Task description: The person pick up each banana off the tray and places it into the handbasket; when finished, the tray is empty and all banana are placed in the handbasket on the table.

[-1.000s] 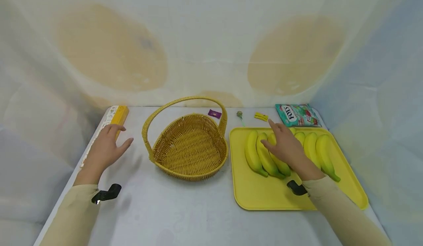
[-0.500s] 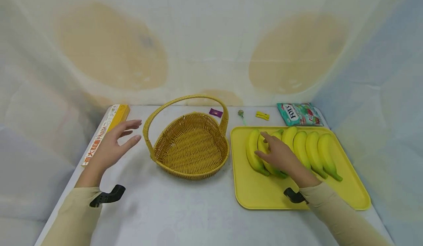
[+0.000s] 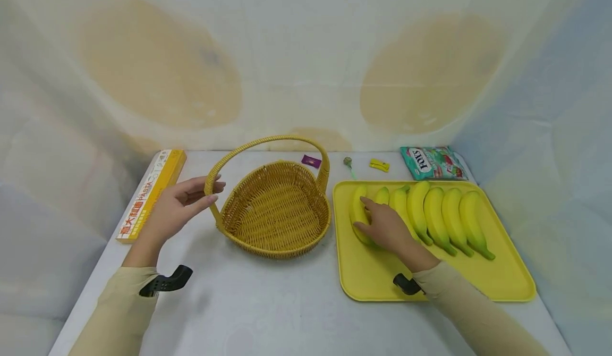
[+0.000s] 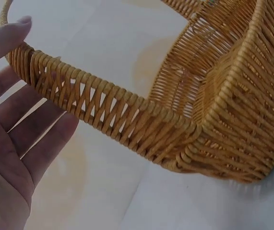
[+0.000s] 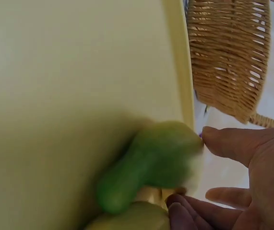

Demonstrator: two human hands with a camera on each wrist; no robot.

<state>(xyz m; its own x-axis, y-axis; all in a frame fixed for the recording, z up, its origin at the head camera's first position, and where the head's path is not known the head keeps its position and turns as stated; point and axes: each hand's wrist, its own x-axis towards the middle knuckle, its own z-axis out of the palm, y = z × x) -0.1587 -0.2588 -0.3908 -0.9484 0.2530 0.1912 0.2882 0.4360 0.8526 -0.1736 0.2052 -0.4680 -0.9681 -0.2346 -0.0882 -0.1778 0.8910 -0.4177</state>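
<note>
My left hand (image 3: 184, 207) is at the left side of the wicker basket's handle (image 3: 258, 144). In the left wrist view the thumb lies in front of the handle and the fairly straight fingers (image 4: 50, 143) reach behind it. The heart-shaped basket (image 3: 274, 252) stands upright on the table. My right hand (image 3: 389, 228) pinches the leftmost banana (image 3: 357, 210) between thumb and fingers. In the right wrist view that banana's green stem end (image 5: 151, 158) shows, slightly blurred. Several more bananas (image 3: 435, 212) lie side by side on the yellow tray (image 3: 368, 284).
A pasta box (image 3: 153, 191) lies along the left edge. Behind the basket and tray are a purple-wrapped sweet (image 3: 311, 161), a lollipop (image 3: 348, 162), a yellow-wrapped sweet (image 3: 380, 165) and a teal FOX'S bag (image 3: 432, 163). White sheeting (image 3: 306, 79) hangs at the back and sides.
My left hand has moved right, from beside the pasta box to the basket handle. My right hand has moved left over the bananas and taken the leftmost one, which has shifted slightly left.
</note>
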